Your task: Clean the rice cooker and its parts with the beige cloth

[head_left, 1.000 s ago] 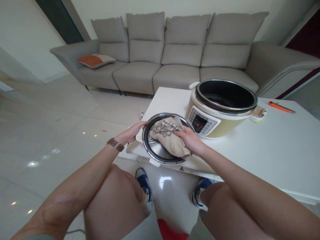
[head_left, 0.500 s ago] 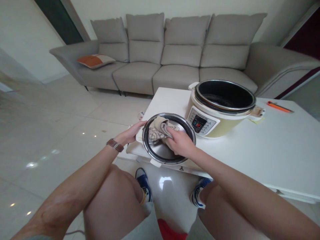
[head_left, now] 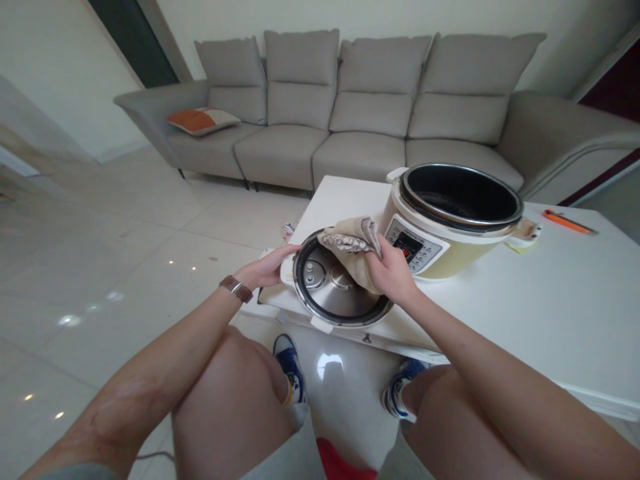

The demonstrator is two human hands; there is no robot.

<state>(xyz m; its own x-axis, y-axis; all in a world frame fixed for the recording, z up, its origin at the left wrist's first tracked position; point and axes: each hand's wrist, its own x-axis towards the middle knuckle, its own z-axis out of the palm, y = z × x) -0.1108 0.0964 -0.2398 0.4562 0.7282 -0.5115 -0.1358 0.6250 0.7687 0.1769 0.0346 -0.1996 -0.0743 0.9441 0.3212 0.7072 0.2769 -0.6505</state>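
Observation:
A round cooker lid (head_left: 336, 293) lies upside down at the near left corner of the white table (head_left: 525, 300), its steel inner face up. My left hand (head_left: 265, 268) grips the lid's left rim. My right hand (head_left: 393, 272) is closed on a beige patterned cloth (head_left: 353, 247) and presses it against the lid's far right rim. Just behind stands the open cream pressure cooker (head_left: 450, 220) with its dark inner pot showing.
An orange utility knife (head_left: 569, 221) lies at the table's far right. A grey sofa (head_left: 360, 127) with an orange cushion (head_left: 200, 120) runs along the back. Glossy tiled floor spreads to the left. My knees and blue shoes are under the table's edge.
My right hand has swept the cloth from the lid's middle up to its far right rim, uncovering the steel inner face. The left hand has kept its grip on the rim.

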